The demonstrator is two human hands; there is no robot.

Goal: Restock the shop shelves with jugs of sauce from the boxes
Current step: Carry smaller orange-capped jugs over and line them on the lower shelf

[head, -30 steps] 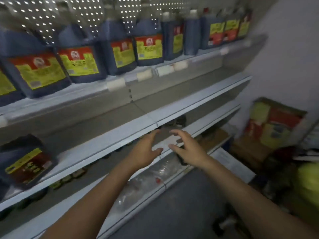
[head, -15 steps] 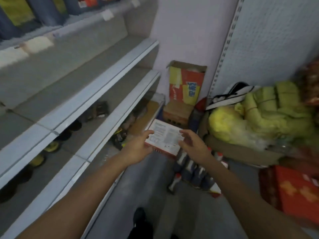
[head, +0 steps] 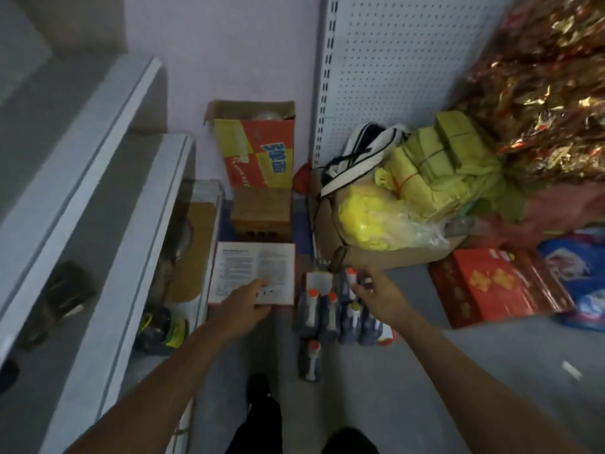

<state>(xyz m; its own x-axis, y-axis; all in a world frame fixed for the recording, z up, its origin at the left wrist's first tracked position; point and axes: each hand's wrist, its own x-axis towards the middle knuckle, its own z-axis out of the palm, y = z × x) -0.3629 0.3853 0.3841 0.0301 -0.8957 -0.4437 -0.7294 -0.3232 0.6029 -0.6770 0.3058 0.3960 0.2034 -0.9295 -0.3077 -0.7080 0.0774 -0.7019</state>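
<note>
Below, both hands, left [head: 244, 304] and right [head: 376, 294], reach loosely spread and empty over six capped jugs [head: 330, 314].

head view looks steeply down at floor [head: 409, 371], both forearms reaching in.

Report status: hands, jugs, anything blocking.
Both hands open, empty, reaching down. Jugs clustered on the floor, right hand nearest. White box flap beside them under left hand; nothing blocking.

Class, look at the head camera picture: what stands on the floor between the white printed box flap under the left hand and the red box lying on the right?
In the head view, a cluster of dark sauce jugs with white caps stands between the white flap and the red box; the right hand reaches over them.
</note>
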